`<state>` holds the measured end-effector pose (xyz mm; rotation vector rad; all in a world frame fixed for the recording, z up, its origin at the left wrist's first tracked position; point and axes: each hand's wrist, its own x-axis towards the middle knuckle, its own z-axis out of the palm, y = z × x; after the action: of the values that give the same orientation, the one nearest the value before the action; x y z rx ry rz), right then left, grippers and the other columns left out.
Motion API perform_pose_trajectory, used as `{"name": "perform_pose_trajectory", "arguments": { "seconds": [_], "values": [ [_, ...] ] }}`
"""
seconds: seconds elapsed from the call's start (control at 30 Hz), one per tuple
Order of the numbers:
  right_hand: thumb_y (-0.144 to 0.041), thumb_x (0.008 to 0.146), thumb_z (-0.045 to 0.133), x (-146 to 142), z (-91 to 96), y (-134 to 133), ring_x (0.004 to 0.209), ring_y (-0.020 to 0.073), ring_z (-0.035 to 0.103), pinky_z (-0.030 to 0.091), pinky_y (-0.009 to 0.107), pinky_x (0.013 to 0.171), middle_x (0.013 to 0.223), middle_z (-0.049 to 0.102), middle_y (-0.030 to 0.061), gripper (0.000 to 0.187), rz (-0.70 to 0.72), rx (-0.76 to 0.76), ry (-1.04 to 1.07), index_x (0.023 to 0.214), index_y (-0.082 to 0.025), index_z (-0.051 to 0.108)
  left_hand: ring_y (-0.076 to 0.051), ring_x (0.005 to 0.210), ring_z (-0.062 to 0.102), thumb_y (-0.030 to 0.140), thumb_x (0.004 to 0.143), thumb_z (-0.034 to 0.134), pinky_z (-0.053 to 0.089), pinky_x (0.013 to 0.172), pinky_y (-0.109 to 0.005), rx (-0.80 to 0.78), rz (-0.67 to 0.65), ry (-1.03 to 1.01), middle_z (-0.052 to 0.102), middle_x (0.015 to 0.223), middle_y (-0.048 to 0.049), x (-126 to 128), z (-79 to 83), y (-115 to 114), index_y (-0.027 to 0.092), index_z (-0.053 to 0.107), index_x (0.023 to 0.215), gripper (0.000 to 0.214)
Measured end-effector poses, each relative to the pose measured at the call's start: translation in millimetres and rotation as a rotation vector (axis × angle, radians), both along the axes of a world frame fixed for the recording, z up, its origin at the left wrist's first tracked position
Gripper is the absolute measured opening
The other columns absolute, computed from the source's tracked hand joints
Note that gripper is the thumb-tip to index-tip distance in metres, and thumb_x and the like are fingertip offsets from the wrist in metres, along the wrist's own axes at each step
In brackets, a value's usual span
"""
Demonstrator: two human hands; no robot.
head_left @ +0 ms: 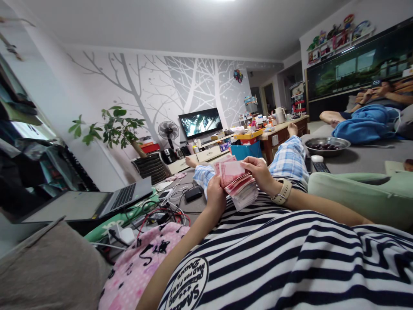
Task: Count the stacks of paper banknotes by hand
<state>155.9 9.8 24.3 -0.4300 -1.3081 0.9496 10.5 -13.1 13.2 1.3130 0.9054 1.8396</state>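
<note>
A fanned stack of red banknotes is held over my lap, its lower ends spread apart. My left hand grips the stack along its left side, thumb on top. At the upper right edge, my right hand pinches the notes between thumb and fingers. A pale watch is on my right wrist. Beneath the notes lies my striped shirt, with my legs in blue checked trousers stretched out beyond.
To the left are an open laptop, tangled cables and a black box. A metal bowl of dark fruit, a remote and a green cushion lie to the right. Another person reclines holding a phone. A cluttered table stands ahead.
</note>
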Motion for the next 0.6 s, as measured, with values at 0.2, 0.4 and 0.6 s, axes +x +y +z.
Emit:
{"name": "perform_pose_trajectory", "arguments": {
  "seconds": [0.2,0.4,0.6],
  "values": [
    [-0.043,0.066,0.069,1,0.2,0,0.049,0.0082,0.036,0.029,0.023,0.047,0.052,0.043,-0.0053,0.031,-0.003,0.000,-0.014,0.058,-0.018,0.052,-0.017,0.065,0.050,0.018,0.079,0.047,0.044,0.066,-0.029,0.023,0.133,0.227,0.058,0.065,-0.0027,-4,1.6,-7,0.020,0.057,0.061,0.021],
    [-0.045,0.068,0.068,1,0.3,-2,0.051,0.0089,0.037,0.029,0.024,0.048,0.055,0.045,-0.0041,0.031,-0.012,0.036,-0.047,0.060,-0.017,0.055,-0.020,0.076,0.053,0.015,0.078,0.047,0.044,0.076,-0.032,0.063,0.210,0.359,0.064,0.077,-0.0061,-9,-1.4,-2,0.019,0.062,0.065,0.021],
    [-0.043,0.066,0.072,1,1.2,-4,0.051,0.0087,0.039,0.029,0.024,0.048,0.057,0.049,-0.0041,0.030,0.030,0.025,-0.005,0.063,-0.017,0.057,-0.019,0.075,0.053,0.014,0.079,0.049,0.045,0.075,-0.030,0.032,0.192,0.347,0.065,0.076,-0.0058,-6,6.1,-14,0.019,0.063,0.065,0.020]
  ]
}}
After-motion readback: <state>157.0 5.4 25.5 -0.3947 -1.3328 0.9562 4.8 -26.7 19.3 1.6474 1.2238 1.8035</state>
